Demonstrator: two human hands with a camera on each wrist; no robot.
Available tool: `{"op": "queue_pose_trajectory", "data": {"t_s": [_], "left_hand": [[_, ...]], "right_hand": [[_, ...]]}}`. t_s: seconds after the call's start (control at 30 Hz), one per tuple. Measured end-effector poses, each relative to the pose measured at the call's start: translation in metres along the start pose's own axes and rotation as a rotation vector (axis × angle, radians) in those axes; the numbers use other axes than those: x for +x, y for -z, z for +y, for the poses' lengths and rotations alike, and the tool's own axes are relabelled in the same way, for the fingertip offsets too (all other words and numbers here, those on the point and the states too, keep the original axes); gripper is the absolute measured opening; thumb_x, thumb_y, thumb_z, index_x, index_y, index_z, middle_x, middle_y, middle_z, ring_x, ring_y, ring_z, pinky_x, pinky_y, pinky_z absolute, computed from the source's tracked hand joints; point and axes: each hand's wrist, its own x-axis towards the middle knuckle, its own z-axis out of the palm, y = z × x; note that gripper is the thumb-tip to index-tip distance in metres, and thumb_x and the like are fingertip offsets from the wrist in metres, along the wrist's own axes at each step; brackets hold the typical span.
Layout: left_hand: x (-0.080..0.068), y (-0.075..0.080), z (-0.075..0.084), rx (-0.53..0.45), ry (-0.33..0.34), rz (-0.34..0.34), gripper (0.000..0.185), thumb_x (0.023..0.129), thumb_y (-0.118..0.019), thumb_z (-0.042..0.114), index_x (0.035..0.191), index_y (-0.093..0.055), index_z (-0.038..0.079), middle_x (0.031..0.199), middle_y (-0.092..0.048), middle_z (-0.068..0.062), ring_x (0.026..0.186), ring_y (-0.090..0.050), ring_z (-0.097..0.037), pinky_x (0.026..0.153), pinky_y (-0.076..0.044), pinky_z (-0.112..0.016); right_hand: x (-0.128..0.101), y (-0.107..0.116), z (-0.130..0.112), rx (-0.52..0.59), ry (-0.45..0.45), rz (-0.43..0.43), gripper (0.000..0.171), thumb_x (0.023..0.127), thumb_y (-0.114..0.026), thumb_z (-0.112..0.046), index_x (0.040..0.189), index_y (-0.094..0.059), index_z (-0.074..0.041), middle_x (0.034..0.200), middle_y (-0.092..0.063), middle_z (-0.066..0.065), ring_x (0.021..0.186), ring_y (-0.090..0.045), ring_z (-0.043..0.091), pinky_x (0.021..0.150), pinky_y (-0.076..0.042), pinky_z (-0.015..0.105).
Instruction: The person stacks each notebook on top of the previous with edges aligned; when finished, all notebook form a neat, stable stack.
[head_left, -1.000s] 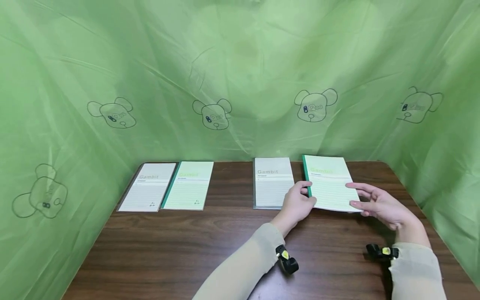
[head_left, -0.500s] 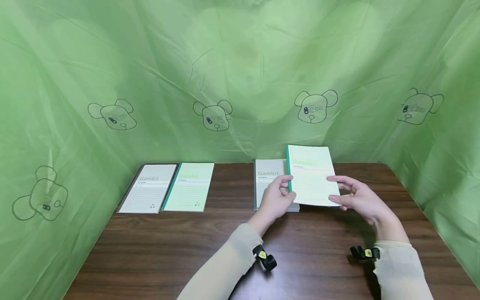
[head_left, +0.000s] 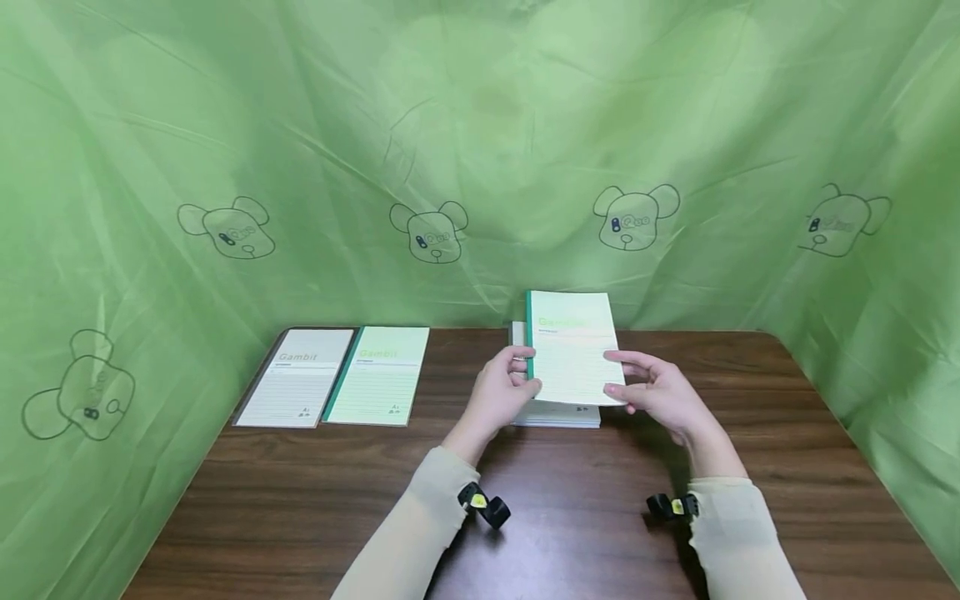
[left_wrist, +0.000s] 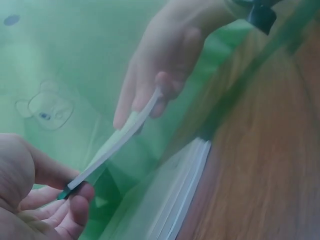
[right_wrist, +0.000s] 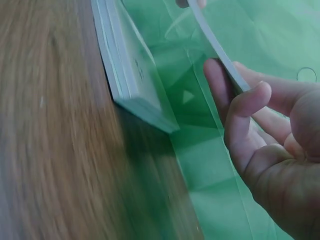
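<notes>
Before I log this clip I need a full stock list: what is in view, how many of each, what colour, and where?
Held notebook: 1, pale green cover with a dark green spine, in the air over the stack, gripped at both side edges.
Stack of notebooks: count unclear, grey-white, on the table under the held one.
Grey notebook: 1, grey-white, flat at the table's far left.
Green notebook: 1, pale green with a dark green spine, flat beside the grey one.
Table: 1, dark brown wood grain.
Backdrop sheet: 1, green with bear outlines, behind and at both sides.
Left hand: grips the spine edge.
Right hand: grips the opposite edge.
</notes>
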Motion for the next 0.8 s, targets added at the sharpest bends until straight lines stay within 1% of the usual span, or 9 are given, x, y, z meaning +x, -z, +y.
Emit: {"op": "queue_pose_trajectory", "data": {"t_s": [0.1,0.23,0.37,0.5,0.6,0.73,0.8], "left_hand": [[0.001,0.009,-0.005,0.017,0.009,-0.005,0.045,0.092,-0.082,0.004,0.136,-0.071,0.009,0.112,-0.072,-0.007,0.088,-0.065,-0.014,0.081,-0.058,-0.033],[0.002,0.017,-0.012,0.033,0.022,-0.014,0.045,0.094,-0.082,0.005,0.137,-0.069,0.009,0.110,-0.074,-0.007,0.084,-0.068,-0.014,0.075,-0.059,-0.032],[0.003,0.023,-0.017,0.040,0.057,-0.036,0.045,0.094,-0.081,0.005,0.137,-0.068,0.006,0.110,-0.073,-0.009,0.083,-0.068,-0.016,0.072,-0.059,-0.032],[0.002,0.026,-0.016,0.033,0.103,-0.057,0.045,0.093,-0.082,0.003,0.136,-0.067,0.004,0.108,-0.070,-0.012,0.076,-0.068,-0.017,0.068,-0.061,-0.034],[0.001,0.026,-0.016,0.030,0.132,-0.058,0.046,0.093,-0.083,0.002,0.136,-0.067,0.003,0.107,-0.069,-0.013,0.071,-0.067,-0.017,0.065,-0.062,-0.034],[0.001,0.027,-0.020,0.034,0.151,-0.060,0.047,0.093,-0.083,0.004,0.137,-0.067,0.004,0.107,-0.068,-0.012,0.071,-0.066,-0.018,0.066,-0.061,-0.035],[0.001,0.027,-0.022,0.077,0.145,-0.059,0.047,0.093,-0.084,0.006,0.138,-0.067,0.006,0.108,-0.069,-0.010,0.075,-0.065,-0.018,0.070,-0.060,-0.036]], "right_hand": [[0.005,-0.007,-0.001,0.002,0.003,-0.001,0.067,0.097,-0.085,-0.012,0.157,-0.057,-0.004,0.143,-0.060,0.029,0.090,-0.070,0.014,0.072,-0.061,0.031],[0.016,-0.015,0.005,0.013,-0.002,-0.027,0.067,0.096,-0.085,-0.012,0.157,-0.057,-0.005,0.143,-0.061,0.030,0.094,-0.072,0.013,0.078,-0.062,0.034],[0.023,-0.019,0.012,0.013,-0.023,-0.051,0.068,0.096,-0.086,-0.014,0.157,-0.057,-0.006,0.140,-0.064,0.028,0.093,-0.069,0.014,0.079,-0.059,0.032],[0.024,-0.022,0.017,-0.022,-0.045,-0.056,0.069,0.094,-0.088,-0.018,0.156,-0.059,-0.009,0.138,-0.065,0.025,0.091,-0.066,0.015,0.075,-0.054,0.030],[0.026,-0.024,0.020,-0.031,-0.054,-0.065,0.069,0.094,-0.089,-0.018,0.155,-0.060,-0.008,0.139,-0.065,0.025,0.090,-0.065,0.015,0.073,-0.053,0.029],[0.026,-0.027,0.019,-0.047,-0.053,-0.065,0.068,0.094,-0.088,-0.018,0.155,-0.060,-0.007,0.138,-0.065,0.025,0.090,-0.065,0.015,0.072,-0.053,0.029],[0.026,-0.027,0.018,-0.049,-0.053,-0.067,0.070,0.094,-0.088,-0.017,0.156,-0.058,-0.007,0.138,-0.065,0.026,0.089,-0.065,0.015,0.072,-0.053,0.029]]}}
